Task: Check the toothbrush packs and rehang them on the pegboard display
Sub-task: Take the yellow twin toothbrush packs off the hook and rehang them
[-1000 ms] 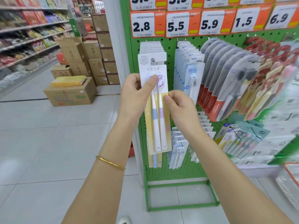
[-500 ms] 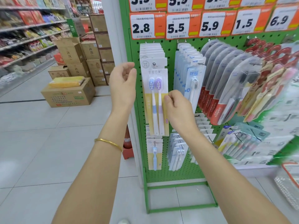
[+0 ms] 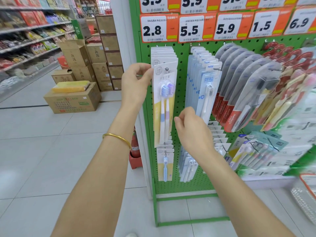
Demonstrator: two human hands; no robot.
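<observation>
just one cam, head-worn, wide-angle, looking forward and down. pegboard [image 3: 174,187] close, filling 12 to 3 o'clock; aisle floor [image 3: 34,151] and shelves [image 3: 34,28] farther off, 9 to 11.

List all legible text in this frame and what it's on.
"2.8": leftmost price tag
"5.5": second tag
"5.9": third tag
"1.5": fourth tag
"6.9": fifth tag
"3.9": upper left tag, top cut off
"NEW": blue packs
"Colgate": red packs
Unreadable: two-brush pack print, cartons marks, tag small print.
</observation>
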